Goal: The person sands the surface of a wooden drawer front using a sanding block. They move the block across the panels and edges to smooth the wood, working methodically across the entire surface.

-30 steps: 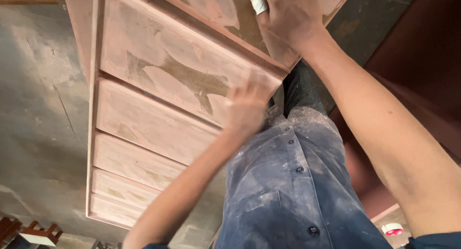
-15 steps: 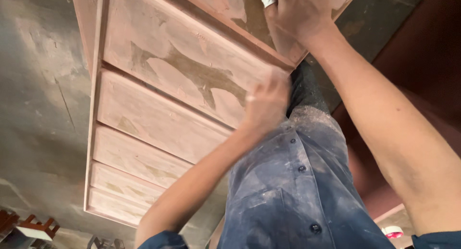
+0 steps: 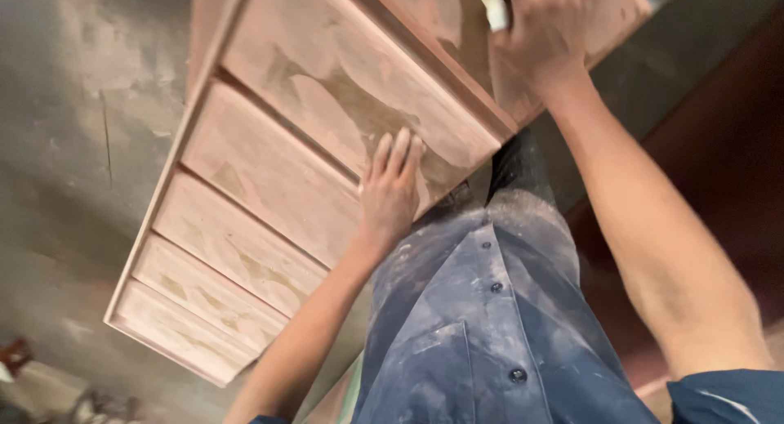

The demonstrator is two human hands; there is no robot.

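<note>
Left hand (image 3: 390,191) flat, fingers together on dusty slatted wooden panel (image 3: 269,179), right hand (image 3: 545,33) pressing white sanding pad (image 3: 492,6) onto panel's upper slat, dust-covered blue shirt (image 3: 482,326) below

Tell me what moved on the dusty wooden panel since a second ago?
The left hand slid along the raised wooden panel, from near its edge further onto the dusty face, fingers flat. The right hand stayed at the top edge, pressed beside a small white piece. The panel itself kept its place; nothing was picked up or let go.
</note>
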